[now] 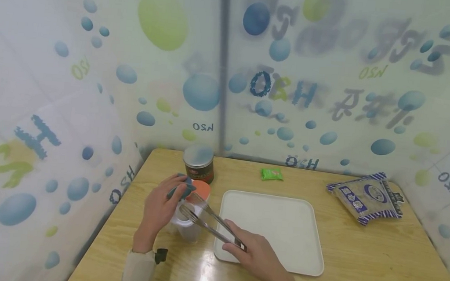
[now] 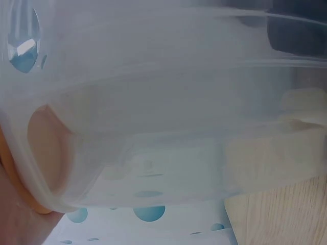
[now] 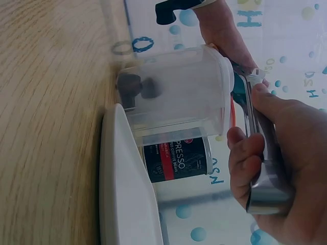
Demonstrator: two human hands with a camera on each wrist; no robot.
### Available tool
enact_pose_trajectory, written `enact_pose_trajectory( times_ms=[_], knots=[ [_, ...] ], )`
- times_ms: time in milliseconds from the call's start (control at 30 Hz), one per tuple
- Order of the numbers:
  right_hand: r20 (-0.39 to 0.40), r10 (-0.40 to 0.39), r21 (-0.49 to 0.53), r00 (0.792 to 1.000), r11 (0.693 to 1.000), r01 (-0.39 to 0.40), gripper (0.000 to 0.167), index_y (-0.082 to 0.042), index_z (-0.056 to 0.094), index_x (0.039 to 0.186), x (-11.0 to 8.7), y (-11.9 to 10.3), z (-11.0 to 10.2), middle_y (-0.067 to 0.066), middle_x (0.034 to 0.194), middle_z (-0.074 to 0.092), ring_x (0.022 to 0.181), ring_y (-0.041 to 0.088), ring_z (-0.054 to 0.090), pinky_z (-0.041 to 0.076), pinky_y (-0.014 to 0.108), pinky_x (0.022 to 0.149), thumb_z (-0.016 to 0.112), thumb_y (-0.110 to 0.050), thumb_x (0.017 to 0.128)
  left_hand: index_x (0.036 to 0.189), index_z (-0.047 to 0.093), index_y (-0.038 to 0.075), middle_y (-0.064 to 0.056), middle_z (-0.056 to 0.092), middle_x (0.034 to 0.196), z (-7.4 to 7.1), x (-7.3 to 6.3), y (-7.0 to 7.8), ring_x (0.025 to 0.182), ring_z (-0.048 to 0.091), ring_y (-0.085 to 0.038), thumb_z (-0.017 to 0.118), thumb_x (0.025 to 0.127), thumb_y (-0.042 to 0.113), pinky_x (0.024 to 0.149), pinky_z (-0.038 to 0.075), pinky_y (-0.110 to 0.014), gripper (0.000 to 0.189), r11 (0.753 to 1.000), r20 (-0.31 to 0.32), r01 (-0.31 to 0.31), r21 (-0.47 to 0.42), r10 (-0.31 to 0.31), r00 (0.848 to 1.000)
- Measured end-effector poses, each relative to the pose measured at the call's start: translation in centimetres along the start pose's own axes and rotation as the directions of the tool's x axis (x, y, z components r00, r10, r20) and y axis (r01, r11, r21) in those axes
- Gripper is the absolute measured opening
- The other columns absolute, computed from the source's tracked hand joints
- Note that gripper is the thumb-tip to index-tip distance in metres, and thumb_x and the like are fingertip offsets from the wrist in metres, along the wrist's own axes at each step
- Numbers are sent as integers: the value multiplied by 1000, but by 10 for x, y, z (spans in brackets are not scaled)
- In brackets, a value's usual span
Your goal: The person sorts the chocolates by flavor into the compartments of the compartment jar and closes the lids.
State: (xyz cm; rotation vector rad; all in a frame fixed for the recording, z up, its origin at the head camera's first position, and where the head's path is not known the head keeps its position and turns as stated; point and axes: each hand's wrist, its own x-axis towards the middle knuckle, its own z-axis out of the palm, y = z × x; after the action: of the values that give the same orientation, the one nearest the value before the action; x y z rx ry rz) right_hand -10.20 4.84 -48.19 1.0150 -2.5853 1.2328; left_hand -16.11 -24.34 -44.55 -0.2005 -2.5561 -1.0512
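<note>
My right hand [image 1: 257, 253] grips a pair of metal tongs [image 1: 218, 228], whose tips point left over the mouth of a translucent plastic container [image 1: 190, 233]. One tip lies at the container's mouth, the other near a small teal item [image 1: 181, 191]. Thumb and fingers of my left hand [image 1: 158, 210] pinch that item above the rim; its exact kind cannot be made out. An orange lid [image 1: 202, 188] shows behind the container's mouth. Through the wall, the right wrist view shows dark pieces [image 3: 130, 86] near the bottom. The left wrist view is mostly filled by the container [image 2: 168, 102].
A white tray [image 1: 273, 232] lies right of the container. Behind stands a black coffee can [image 1: 200, 170]. A small green packet [image 1: 271, 174] lies past the tray, and a blue-striped bag [image 1: 367, 199] at the right. Patterned walls [image 1: 294, 66] enclose the table.
</note>
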Motion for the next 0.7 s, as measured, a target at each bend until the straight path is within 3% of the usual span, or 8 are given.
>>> enact_pose_trajectory(
  times_ms=[400,700],
  knots=[
    [23,-2,2,1000,1000,2,60,-13,51,146,-5,2,0,-17,77,50,54,-11,30,35,10,49,66,-39,95,126,70,13,-4,64,138,2,-1,-2,135,53,-29,53,103,36,105,44,-59,37,1000,-10,-9,-3,9,1000],
    [39,136,57,990,989,-138,64,-21,50,146,-17,12,-7,-18,80,52,54,-7,37,39,13,49,69,-47,90,126,70,14,-3,64,138,1,0,-1,137,52,-27,54,102,37,108,42,-57,37,1000,-3,1,-19,-1,1000]
  ],
)
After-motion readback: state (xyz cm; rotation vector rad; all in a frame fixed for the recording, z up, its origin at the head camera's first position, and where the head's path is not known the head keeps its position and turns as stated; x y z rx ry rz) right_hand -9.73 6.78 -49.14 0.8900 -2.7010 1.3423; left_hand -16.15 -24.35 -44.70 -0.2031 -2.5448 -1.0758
